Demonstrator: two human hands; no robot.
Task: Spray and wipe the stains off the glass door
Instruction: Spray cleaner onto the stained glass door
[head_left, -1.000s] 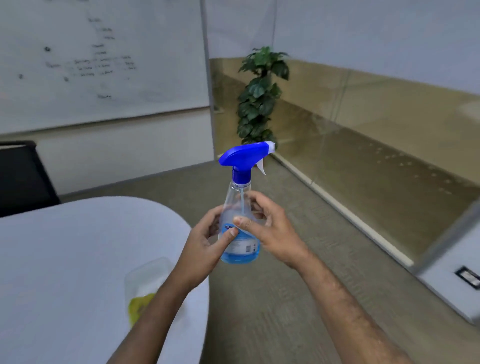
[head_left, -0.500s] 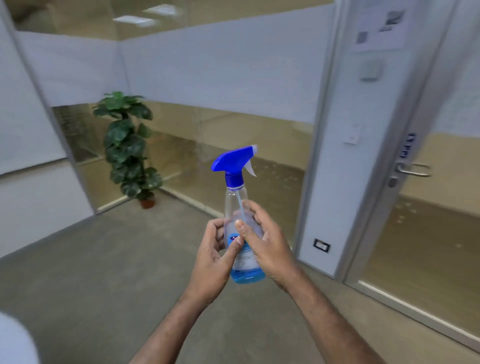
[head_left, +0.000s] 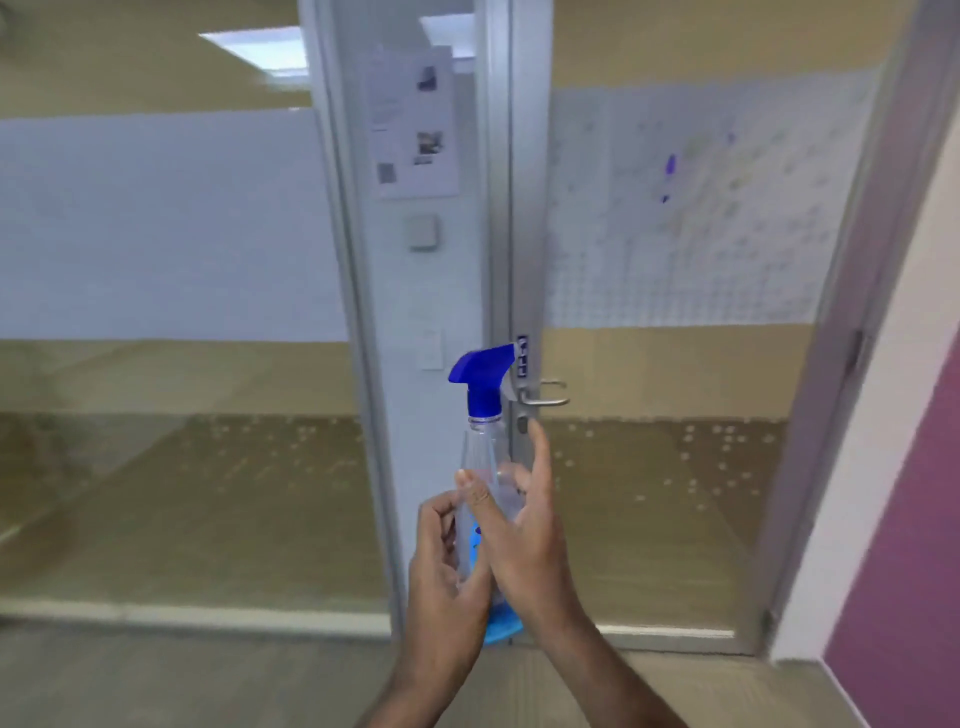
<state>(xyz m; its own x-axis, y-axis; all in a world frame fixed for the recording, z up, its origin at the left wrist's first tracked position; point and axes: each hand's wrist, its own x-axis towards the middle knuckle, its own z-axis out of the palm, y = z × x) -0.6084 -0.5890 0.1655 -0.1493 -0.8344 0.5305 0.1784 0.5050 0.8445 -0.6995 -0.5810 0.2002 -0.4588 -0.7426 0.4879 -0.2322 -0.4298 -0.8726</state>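
Nearest the camera, both hands meet on the spray bottle (head_left: 485, 447), held at chest level in the middle of the view, in front of the door's latch side. The left hand (head_left: 444, 566) wraps its curled fingers round the lower body from the left. The right hand (head_left: 530, 540) grips from the right, its thumb laid across the front of the bottle and some fingers showing through the plastic behind it, while its index finger (head_left: 540, 447) sticks straight up beside the neck.

The bottle is clear plastic with a blue label mostly hidden by the hands, a little blue liquid (head_left: 501, 631) pooled at the base, and a bright blue trigger head (head_left: 483, 366) with a pale lever beneath it. Its long axis stands close to vertical, leaning slightly, with the head uppermost. The nozzle points right, towards the glass door (head_left: 675, 467).

Just beyond, the door carries a metal lever handle (head_left: 545, 400) and a small keypad (head_left: 522, 356) on its frame. A frosted, dotted band crosses its upper half, bearing a few blue marks (head_left: 670, 169). Left of the door, a narrow panel holds a paper notice (head_left: 413, 124) and a switch (head_left: 422, 234), and a glass partition (head_left: 156, 467) with its own frosted band runs farther left. A purple wall (head_left: 909, 519) edges the right side.
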